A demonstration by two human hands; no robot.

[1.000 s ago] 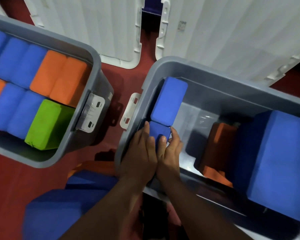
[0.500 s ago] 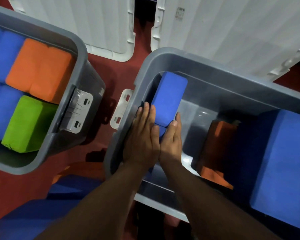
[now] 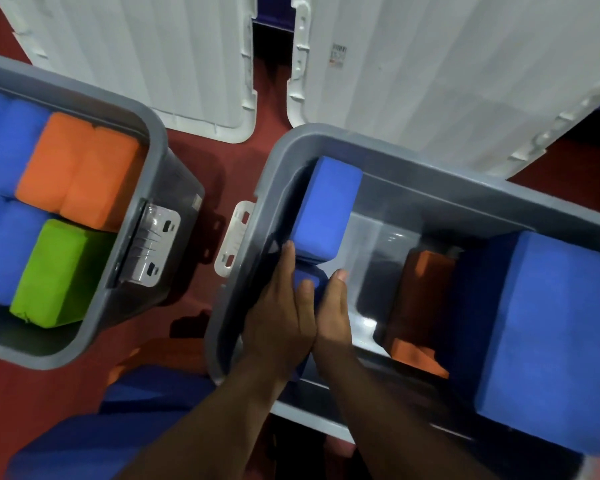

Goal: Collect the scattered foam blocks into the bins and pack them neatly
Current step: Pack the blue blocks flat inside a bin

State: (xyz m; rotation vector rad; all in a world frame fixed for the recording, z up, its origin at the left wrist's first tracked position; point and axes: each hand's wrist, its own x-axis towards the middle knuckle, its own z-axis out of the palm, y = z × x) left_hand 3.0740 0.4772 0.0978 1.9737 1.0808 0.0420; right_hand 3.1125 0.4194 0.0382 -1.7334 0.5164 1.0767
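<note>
Seating nearly done — left hand (image 3: 278,327) and right hand (image 3: 333,317), grip released and flat, have pushed the small blue block (image 3: 307,282) snug against the larger blue block (image 3: 326,209).

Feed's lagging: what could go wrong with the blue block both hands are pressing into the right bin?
The low blue block under the left hand and right hand abuts the upright blue block; pushing may tip that one toward the middle of the right bin. The orange block there looks tilted, wasting space.
</note>
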